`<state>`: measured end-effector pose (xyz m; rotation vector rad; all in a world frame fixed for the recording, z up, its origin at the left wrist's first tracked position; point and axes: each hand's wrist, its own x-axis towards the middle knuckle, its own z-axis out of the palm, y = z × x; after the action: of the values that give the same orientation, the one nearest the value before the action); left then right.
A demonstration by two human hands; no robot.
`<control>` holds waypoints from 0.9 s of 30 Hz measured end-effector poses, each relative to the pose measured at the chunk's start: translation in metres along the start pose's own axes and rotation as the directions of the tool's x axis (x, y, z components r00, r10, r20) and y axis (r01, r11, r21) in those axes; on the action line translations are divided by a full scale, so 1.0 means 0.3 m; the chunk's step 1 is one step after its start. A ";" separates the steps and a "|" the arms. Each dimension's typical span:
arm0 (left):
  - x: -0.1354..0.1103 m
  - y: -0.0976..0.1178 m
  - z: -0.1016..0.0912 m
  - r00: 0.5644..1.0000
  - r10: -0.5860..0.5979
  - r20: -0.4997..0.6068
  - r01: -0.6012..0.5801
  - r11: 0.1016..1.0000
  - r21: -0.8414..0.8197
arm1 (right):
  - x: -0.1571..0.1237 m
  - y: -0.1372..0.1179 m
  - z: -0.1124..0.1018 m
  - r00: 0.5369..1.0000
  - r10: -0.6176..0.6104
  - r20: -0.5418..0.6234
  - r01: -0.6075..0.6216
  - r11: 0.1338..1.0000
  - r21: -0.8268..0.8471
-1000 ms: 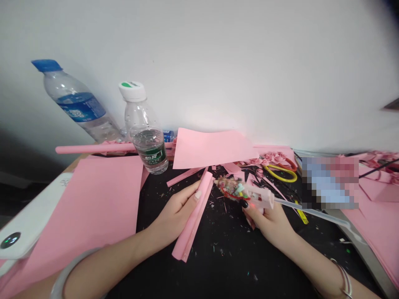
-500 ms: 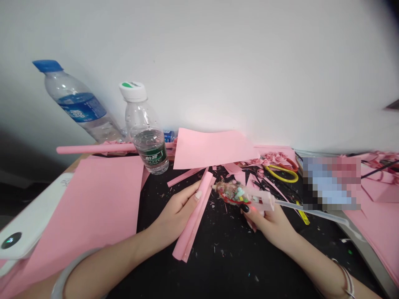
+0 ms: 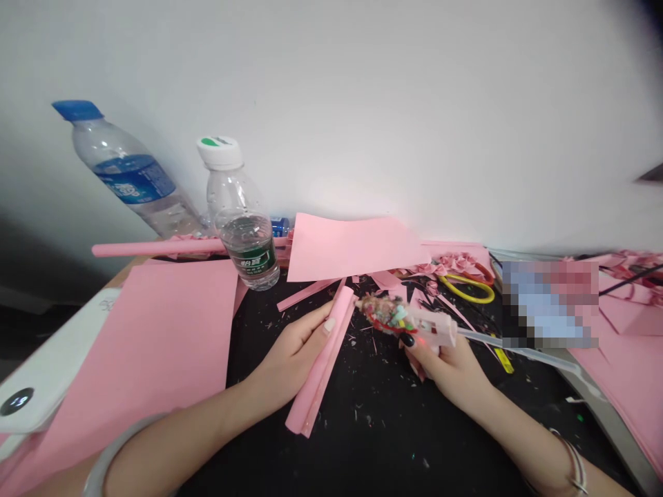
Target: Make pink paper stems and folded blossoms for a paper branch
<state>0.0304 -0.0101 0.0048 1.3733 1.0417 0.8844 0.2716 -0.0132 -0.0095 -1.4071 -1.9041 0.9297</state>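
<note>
My left hand (image 3: pixel 295 352) grips a long rolled strip of pink paper (image 3: pixel 322 369), which slants across the black work mat. My right hand (image 3: pixel 445 369) holds a pink hot glue gun (image 3: pixel 435 328) just right of the roll's upper end. A crusty clump of dried glue and coloured bits (image 3: pixel 386 314) covers the gun's front. A clear glue stick (image 3: pixel 518 348) runs from the gun's back toward the right. My fingers hide the gun's handle.
Two plastic bottles (image 3: pixel 241 221) (image 3: pixel 129 172) stand and lean against the white wall. Pink paper sheets (image 3: pixel 170 331) (image 3: pixel 352 247) lie around the mat, with yellow-handled scissors (image 3: pixel 469 290) and paper flowers (image 3: pixel 458 264) behind. A white device (image 3: pixel 46 366) sits at left; a pixelated patch (image 3: pixel 549 304) covers part of the right.
The glue gun's crusted front dips and rises slightly across the frames. My left hand and the rolled paper stay nearly still.
</note>
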 end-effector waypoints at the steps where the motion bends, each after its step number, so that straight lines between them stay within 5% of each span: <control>1: 0.000 -0.001 0.000 1.000 0.000 -0.005 0.000 1.000 0.005 | 0.001 0.001 0.001 1.000 0.020 -0.011 -0.020 1.000 0.013; 27: -0.002 0.011 0.012 0.999 -0.049 0.015 0.050 0.999 -0.006 | -0.005 -0.012 -0.006 0.999 -0.037 0.023 0.038 0.999 -0.023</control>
<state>0.0338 -0.0115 0.0079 1.3411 1.0564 0.8396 0.2715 -0.0150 -0.0056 -1.3753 -1.9569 0.9119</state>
